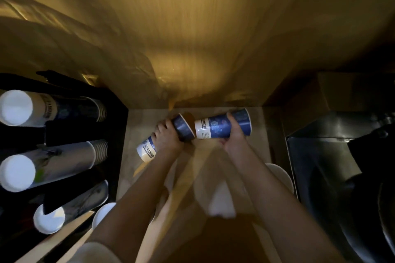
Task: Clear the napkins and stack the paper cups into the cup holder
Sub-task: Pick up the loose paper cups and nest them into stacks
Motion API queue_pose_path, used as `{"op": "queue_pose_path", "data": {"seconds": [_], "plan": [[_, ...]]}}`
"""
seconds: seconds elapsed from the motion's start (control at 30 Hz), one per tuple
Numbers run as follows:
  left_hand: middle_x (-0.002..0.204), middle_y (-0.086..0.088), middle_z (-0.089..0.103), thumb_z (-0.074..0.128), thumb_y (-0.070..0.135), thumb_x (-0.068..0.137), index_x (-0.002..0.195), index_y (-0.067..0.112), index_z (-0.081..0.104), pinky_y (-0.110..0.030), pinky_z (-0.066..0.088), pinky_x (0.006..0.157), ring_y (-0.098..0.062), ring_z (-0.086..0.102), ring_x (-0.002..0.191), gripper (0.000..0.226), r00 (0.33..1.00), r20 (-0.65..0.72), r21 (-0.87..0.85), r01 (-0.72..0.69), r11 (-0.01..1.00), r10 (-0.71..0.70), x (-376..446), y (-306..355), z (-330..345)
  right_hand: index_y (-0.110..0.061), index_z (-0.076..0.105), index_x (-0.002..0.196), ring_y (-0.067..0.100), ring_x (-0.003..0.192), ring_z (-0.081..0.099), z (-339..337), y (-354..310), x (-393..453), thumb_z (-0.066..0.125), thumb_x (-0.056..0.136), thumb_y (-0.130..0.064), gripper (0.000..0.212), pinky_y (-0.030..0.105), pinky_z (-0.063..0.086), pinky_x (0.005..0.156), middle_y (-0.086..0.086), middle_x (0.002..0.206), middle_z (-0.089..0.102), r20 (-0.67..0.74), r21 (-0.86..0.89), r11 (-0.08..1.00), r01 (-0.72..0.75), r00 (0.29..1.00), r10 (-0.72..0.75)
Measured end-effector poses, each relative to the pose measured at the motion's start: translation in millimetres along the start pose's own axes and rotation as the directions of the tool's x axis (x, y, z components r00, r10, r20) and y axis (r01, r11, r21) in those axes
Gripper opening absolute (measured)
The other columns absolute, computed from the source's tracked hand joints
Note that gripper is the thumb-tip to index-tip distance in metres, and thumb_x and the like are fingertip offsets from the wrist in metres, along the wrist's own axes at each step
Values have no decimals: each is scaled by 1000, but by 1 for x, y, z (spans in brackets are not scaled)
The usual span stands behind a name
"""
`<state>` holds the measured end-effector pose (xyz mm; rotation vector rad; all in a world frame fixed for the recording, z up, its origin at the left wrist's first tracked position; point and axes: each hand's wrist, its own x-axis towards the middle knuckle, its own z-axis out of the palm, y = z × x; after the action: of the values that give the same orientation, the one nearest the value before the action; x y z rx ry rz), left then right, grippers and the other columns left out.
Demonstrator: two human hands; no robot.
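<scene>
Napkin: a white, soft, blurred shape (pixel 222 200) lies nearest me on the pale worktop (pixel 261 141), under my right forearm. I take it for a napkin but cannot be sure.
Left hand: my left hand (pixel 168 136) has its fingers wrapped round the middle of a blue-and-white paper cup (pixel 182 127), which is tilted with its mouth facing right.
Right hand: my right hand (pixel 234 134) grips a second blue-and-white paper cup (pixel 215 128) lying sideways, its white base touching or just inside the first cup's mouth.
Cup holder: the black cup holder (pixel 116 117) runs along the worktop's left edge and holds 3 stacks of paper cups (pixel 64 111) with their white bases towards me.
Risk: if the base meets the rim off-centre, pushing could dent the rim or crease the thin wall, and squeezing harder to correct it would make the mouth oval and jam the nesting.
Risk: my forearm could drag the napkin towards the front edge.
Edges: a dark metal appliance (pixel 320 156) closes off the right edge and a wood-grain wall (pixel 192 28) closes the back.
Room: bare worktop lies between the cups and the holder, so there is room to move left.
</scene>
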<state>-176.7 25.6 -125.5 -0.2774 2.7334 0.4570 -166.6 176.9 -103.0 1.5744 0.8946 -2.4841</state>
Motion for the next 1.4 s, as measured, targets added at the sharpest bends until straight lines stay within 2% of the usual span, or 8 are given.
{"op": "queue_pose_path", "data": {"seconds": [0.23,0.4,0.7,0.8,1.0,1.1,1.23,1.4], "plan": [[129,-20,47,61,16,80,128,7,33,-46,29,107,-36,42,123,56,997,-83,81,9,997,-2,1,-4,14,-11,40,129,29,107,59,-4,0,16,78,69,-25,72,44,46,99,12,127,57,-155,-63,995,81,984,-90],[128,-19,48,73,26,71,126,6,35,-45,35,105,-36,45,121,69,998,62,68,-15,998,11,-11,-1,5,-8,45,126,30,108,61,-2,-9,1,80,67,-17,69,35,47,92,15,128,59,-130,-159,952,263,950,-284],[124,-13,56,86,18,57,123,4,39,-37,47,88,-30,56,111,82,956,218,-610,-24,792,197,-66,16,-16,-10,40,129,16,107,56,-20,-30,-75,82,61,-8,80,33,47,95,8,126,55,283,-405,496,768,621,-731],[123,-2,58,88,35,43,125,17,40,-45,50,96,-21,57,110,96,926,215,-741,-53,669,311,-95,5,-9,-15,36,134,9,110,51,-33,-33,-103,81,64,-11,83,27,45,94,3,131,51,370,-377,435,818,563,-739],[122,7,47,86,12,56,122,31,36,-28,40,92,-10,43,116,85,936,42,-820,-168,548,350,-136,-25,18,-19,35,135,3,109,51,-57,-18,-139,82,63,-18,86,27,48,94,-8,125,48,462,-370,378,849,521,-717],[122,4,47,86,8,55,121,28,36,-23,38,89,-13,45,118,85,936,9,-809,-200,552,352,-147,-36,27,-20,37,135,-1,105,52,-67,-10,-152,83,62,-22,86,30,47,96,-10,124,49,479,-378,358,854,511,-713],[117,9,53,79,42,42,125,25,37,-30,45,90,-18,51,115,94,931,-27,-764,-253,593,363,-153,-45,38,-20,41,128,-6,105,54,-80,-2,-169,81,65,-11,76,15,47,90,-12,123,50,545,-311,380,871,491,-680],[113,2,58,78,44,40,125,21,37,-42,50,93,-24,58,108,97,932,-34,-737,-267,621,360,-152,-46,40,-26,35,130,-12,110,50,-104,25,-173,83,61,-25,84,14,47,93,-21,122,49,717,-433,121,893,423,-555]]}}
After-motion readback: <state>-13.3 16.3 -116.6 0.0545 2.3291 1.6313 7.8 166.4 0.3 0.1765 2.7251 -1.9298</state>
